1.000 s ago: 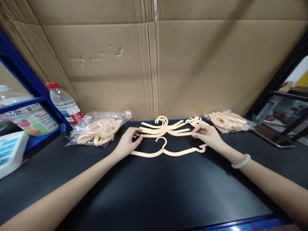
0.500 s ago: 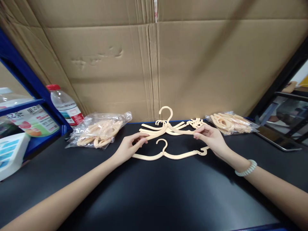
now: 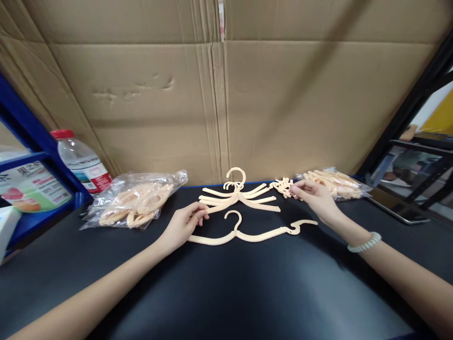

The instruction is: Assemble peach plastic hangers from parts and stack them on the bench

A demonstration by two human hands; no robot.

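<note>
On black table, left hand apparently pinches hanger.

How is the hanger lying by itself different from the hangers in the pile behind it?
The single hanger lies flat and alone on the black table; the hanger pile has several stacked and fanned out. The left hand holds an arm from the pile, and only the single hanger carries a small end hook. Both are cream plastic.

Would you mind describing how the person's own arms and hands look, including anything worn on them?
Both forearms are bare, with no sleeves in view and no gloves. The left hand shows no rings, watch or band. The right hand is likewise ungloved; its wrist carries a pale bead bracelet of small rounded whitish beads. No markings show.
</note>
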